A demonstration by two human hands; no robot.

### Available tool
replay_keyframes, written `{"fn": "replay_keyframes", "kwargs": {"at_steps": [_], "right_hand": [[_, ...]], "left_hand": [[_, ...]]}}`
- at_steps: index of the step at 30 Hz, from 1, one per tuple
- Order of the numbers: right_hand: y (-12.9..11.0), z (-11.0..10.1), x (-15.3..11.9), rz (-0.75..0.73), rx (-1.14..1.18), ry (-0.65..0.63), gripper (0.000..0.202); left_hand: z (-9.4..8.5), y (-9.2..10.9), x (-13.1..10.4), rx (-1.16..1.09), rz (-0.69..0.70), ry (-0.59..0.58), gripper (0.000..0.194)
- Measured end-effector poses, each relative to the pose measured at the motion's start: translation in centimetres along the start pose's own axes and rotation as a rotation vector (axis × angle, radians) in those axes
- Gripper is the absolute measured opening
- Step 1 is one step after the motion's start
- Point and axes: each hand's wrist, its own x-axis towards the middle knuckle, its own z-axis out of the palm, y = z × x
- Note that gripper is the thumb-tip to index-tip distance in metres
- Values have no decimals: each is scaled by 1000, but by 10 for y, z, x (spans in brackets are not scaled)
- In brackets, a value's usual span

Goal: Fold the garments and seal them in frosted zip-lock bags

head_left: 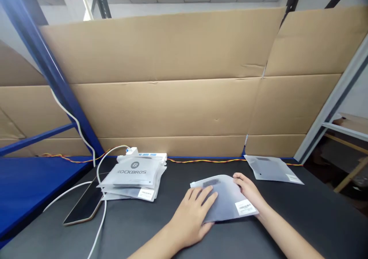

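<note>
A frosted plastic zip bag with a white barcode label and a dark print near its top edge is between my hands, low over the black tabletop. My left hand has its fingers on top of the bag's left side, with the thumb at the near edge, partly hidden. At the bag's right edge, my right hand grips it, some of its fingers out of sight. What is inside cannot be made out. Another frosted zip bag with a label lies at the back right, apart from my hands.
Left of my hands is a stack of frosted ROCKBROS bags, with a white plug behind. A dark tablet-like slab and a white cable lie beside it. A cardboard wall and blue post bound the black table.
</note>
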Motion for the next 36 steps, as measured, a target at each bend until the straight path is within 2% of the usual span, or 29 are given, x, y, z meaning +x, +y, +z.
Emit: {"fn": "replay_keyframes", "kwargs": {"at_steps": [2,4,9,12,14,16,19,20,21,22,24,27,29,32,36], "right_hand": [[-2,3,-4,32,79,-59,26],[-3,9,-10,65,145,-125,27],[-7,21,-27,126,241,-265,29],[-12,20,-32,117,288,-342,28],[-15,17,-33,90,265,-367,28],[-18,13,-32,57,225,-369,28],[-22,8,-31,31,172,-378,27],[-23,8,-31,29,154,-386,28],[-24,8,-32,30,134,-403,28],[-24,9,-33,33,114,-425,30],[-25,11,-36,42,75,-484,32],[-26,15,-40,46,26,-565,35],[-26,16,-41,34,6,-585,36],[-26,14,-39,18,-16,-593,35],[-27,12,-38,17,-53,-596,37]], "left_hand": [[4,1,3,45,-29,41,67],[7,0,7,57,-37,89,67],[18,-7,14,-52,6,130,84],[11,-18,9,-75,27,189,76],[-8,-25,-2,-62,56,265,65],[-37,-30,-17,-3,88,370,55],[-88,-43,-41,233,118,547,59],[-102,-52,-48,333,89,579,62],[-113,-62,-54,413,-20,603,66],[-120,-74,-58,478,-112,592,70],[-119,-102,-64,562,-291,472,74],[-95,-138,-71,537,-469,217,64],[-76,-153,-76,482,-523,113,59],[-65,-164,-84,432,-568,82,58],[-71,-174,-95,401,-596,75,53]]}}
